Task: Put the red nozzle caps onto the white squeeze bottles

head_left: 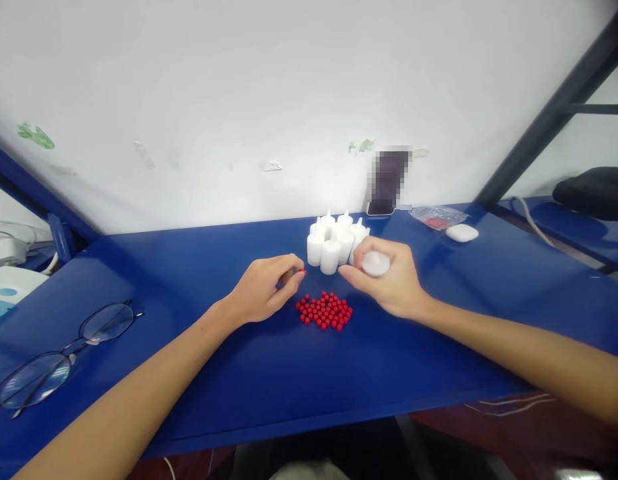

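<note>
The white bottle (376, 264) is in the right hand (393, 283), above the counter (439, 360); that grip is wrapped around its side, round base facing the wearer, perhaps to steady it. The left hand's (265, 288) grip is pinched together on a small red piece (303, 271), mostly hidden; something so tiny seems to call for fingertips. The loose red caps (326, 311) lie heaped between the forearms, probably for easy reach. Just beyond, white bottles (330, 257) stand clustered toward the counter's back edge, seemingly to leave working room. Along that edge, rightward, are a phone (389, 181) leaning on the wall (213, 100) and a plastic bag (441, 217); eyeglasses (109, 323) lie near the left edge.
</note>
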### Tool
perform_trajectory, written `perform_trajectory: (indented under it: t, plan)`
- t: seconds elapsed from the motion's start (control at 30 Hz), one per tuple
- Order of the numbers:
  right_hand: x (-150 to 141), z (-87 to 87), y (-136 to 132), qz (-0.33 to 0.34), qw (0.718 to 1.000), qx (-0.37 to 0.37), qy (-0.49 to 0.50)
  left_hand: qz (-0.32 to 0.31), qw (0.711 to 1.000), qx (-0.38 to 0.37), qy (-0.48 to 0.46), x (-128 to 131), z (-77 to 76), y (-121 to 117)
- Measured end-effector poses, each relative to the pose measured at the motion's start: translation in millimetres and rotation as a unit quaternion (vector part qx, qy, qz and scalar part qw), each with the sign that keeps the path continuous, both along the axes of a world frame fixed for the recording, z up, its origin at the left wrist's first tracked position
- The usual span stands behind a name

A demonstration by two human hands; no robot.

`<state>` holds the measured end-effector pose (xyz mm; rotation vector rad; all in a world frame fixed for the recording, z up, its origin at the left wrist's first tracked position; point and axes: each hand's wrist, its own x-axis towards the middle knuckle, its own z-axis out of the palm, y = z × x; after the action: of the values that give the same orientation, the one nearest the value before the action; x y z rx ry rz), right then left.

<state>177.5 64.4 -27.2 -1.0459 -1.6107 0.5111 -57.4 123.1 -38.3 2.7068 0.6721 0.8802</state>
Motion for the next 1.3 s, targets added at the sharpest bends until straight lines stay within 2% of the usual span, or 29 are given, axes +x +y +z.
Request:
perform_trajectory:
  t: [0.13,0.2,0.4,0.5,0.63,0.77,1.07,1.3]
  plan:
    - [-9.5,0.2,5.9,0.057,0.989,0.121,-0.068,-0.029,0.992,0.071,-0.097,7.7,1.2,-14.3]
    - [-10.0,-3.0,4.6,0.078,0.978,0.147,-0.125,-0.042,0.988,0.103,-0.109,12.0,2.1,-20.0]
    - [-10.7,-4.1,-9.0,0.033,0.962,0.085,-0.258,-0.065,0.984,0.149,-0.073,20.9,1.2,-28.1]
    - [-11.2,-3.5,-13.3,0.028,0.960,0.065,-0.272,-0.055,0.982,0.171,-0.064,22.4,-0.1,-28.4]
    - [-11.0,-4.6,-14.4,0.015,0.957,0.048,-0.287,-0.045,0.970,0.238,-0.035,22.5,1.0,-27.4]
    - [-10.4,-5.5,-13.1,0.041,0.952,0.059,-0.297,-0.050,0.956,0.287,0.005,23.2,3.0,-27.3]
    - [-8.6,-6.8,-13.4,0.124,0.954,0.031,-0.270,-0.074,0.961,0.267,-0.002,29.5,2.7,-33.2]
    - [-6.0,-12.2,-7.0,0.132,0.960,0.054,-0.241,-0.068,0.967,0.247,-0.004,28.7,0.7,-30.4]
